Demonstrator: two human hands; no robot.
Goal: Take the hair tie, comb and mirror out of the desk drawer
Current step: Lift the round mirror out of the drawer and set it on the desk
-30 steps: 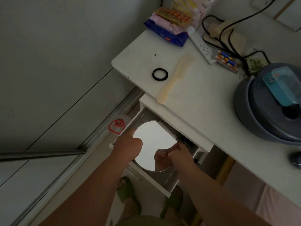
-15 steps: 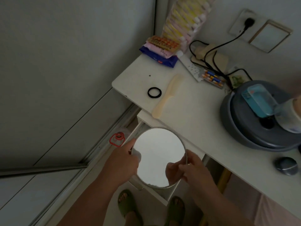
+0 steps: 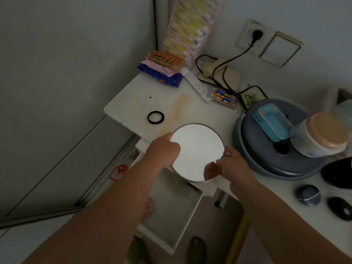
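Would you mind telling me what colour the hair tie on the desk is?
The hair tie is black, a plain ring, seen clearly in the head view.

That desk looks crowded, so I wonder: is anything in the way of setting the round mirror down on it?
Partly. The mirror, held by the left hand and right hand, hangs over the desk edge. The comb lies right beside its far-left rim and the grey basin close on its right; the spot between looks bare.
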